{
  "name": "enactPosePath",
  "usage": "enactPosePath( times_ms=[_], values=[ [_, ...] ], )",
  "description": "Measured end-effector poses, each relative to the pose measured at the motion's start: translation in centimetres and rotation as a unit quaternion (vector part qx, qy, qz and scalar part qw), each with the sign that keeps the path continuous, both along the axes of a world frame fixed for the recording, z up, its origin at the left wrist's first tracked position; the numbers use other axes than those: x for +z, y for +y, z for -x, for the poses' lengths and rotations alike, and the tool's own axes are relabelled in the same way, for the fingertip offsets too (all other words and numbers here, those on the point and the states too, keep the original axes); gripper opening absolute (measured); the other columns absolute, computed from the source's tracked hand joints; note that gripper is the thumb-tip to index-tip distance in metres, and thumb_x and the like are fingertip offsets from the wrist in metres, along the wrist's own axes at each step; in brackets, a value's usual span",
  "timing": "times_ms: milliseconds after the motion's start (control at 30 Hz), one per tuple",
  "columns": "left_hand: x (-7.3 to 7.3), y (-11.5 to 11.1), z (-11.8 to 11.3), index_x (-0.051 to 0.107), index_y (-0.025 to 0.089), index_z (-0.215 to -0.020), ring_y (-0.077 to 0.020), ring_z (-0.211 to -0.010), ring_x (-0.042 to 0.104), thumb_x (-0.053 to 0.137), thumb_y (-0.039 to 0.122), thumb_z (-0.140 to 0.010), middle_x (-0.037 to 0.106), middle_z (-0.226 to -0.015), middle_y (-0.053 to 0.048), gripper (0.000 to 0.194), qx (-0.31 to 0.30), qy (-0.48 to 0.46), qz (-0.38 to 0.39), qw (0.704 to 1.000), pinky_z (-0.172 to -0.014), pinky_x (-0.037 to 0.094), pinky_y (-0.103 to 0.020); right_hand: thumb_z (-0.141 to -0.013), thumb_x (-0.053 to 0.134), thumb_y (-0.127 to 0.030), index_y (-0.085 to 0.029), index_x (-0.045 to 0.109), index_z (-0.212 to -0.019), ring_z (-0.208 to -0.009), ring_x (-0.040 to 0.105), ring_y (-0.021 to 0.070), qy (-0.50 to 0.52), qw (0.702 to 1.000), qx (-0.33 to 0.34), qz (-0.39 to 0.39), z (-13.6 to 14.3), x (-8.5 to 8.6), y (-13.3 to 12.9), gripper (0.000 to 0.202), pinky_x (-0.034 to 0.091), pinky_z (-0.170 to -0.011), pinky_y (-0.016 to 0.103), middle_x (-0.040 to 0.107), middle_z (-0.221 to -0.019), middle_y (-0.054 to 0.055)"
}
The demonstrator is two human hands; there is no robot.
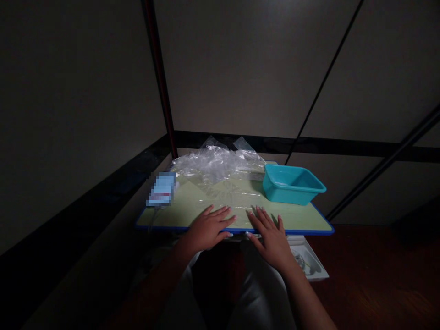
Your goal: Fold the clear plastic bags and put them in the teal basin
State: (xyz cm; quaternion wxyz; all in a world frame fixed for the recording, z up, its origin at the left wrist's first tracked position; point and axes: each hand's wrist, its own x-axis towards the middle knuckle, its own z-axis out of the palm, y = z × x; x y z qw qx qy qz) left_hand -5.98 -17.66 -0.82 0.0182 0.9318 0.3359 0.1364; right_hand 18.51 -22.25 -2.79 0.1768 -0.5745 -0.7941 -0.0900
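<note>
My left hand point(210, 228) rests palm down near the front edge of a small yellow table point(185, 217) with a blue rim. Its fingers are stretched out and spread. To its right, my right hand point(270, 236) lies the same way, fingers apart, holding nothing. A clear plastic bag point(237, 198) lies flat just beyond the fingertips, and I cannot tell whether they touch it. Behind it is a crumpled heap of clear plastic bags point(218, 160) along the table's far side.
A turquoise plastic basin point(292, 194) stands at the table's right. On the left is a blurred-out, light-blue phone-like object point(162, 189) with a cable below it. An open white drawer or tray point(309, 263) shows under the table at right. Panelled walls point(233, 68) rise behind and at left.
</note>
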Motion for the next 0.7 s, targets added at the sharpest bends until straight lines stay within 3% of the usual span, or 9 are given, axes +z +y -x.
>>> enactPosePath(
  times_ms=[133, 333, 567, 700],
  values=[
    [0.3, -0.1, 0.3, 0.029, 0.029, -0.142, -0.0191, -0.137, 0.026, 0.042, 0.048, -0.090, 0.030, -0.148, -0.005, 0.057, 0.019, -0.006, -0.020, 1.000, -0.113, 0.010, -0.043, -0.091, 0.039, -0.044, -0.028, 0.014, -0.147, -0.137, 0.024, 0.0276, 0.021, 1.000, 0.023, 0.001, 1.7, 0.6, -0.6, 0.063, 0.006, -0.106, 0.065, 0.022, -0.151, 0.010],
    [-0.3, 0.8, 1.4, 0.024, 0.024, -0.144, -0.0254, -0.137, 0.025, 0.047, 0.070, -0.076, 0.031, -0.148, -0.010, 0.085, 0.033, 0.018, -0.006, 0.999, -0.112, 0.004, -0.048, -0.091, 0.040, -0.042, -0.027, 0.012, -0.147, -0.136, 0.026, 0.0249, 0.021, 0.993, 0.110, 0.048, 4.8, 0.9, -1.4, 0.064, 0.003, -0.108, 0.061, 0.027, -0.149, 0.009],
    [-0.8, 0.8, 1.8, 0.018, 0.025, -0.146, -0.0234, -0.138, 0.023, 0.053, 0.067, -0.074, 0.024, -0.150, -0.010, 0.091, 0.021, 0.031, 0.028, 0.999, -0.112, 0.005, -0.047, -0.091, 0.041, -0.040, -0.024, 0.017, -0.147, -0.135, 0.028, 0.0244, 0.029, 0.989, 0.126, 0.066, 5.4, 0.8, -1.7, 0.062, 0.002, -0.109, 0.060, 0.030, -0.147, 0.010],
    [-0.1, 0.4, 2.0, 0.017, 0.025, -0.146, -0.0238, -0.139, 0.021, 0.052, 0.068, -0.074, 0.022, -0.151, -0.009, 0.090, 0.018, 0.023, 0.037, 0.999, -0.112, 0.007, -0.048, -0.091, 0.042, -0.038, -0.024, 0.009, -0.148, -0.136, 0.027, 0.0246, 0.025, 0.990, 0.123, 0.060, 5.1, 1.1, -1.5, 0.068, 0.004, -0.109, 0.059, 0.026, -0.149, 0.010]
  ],
)
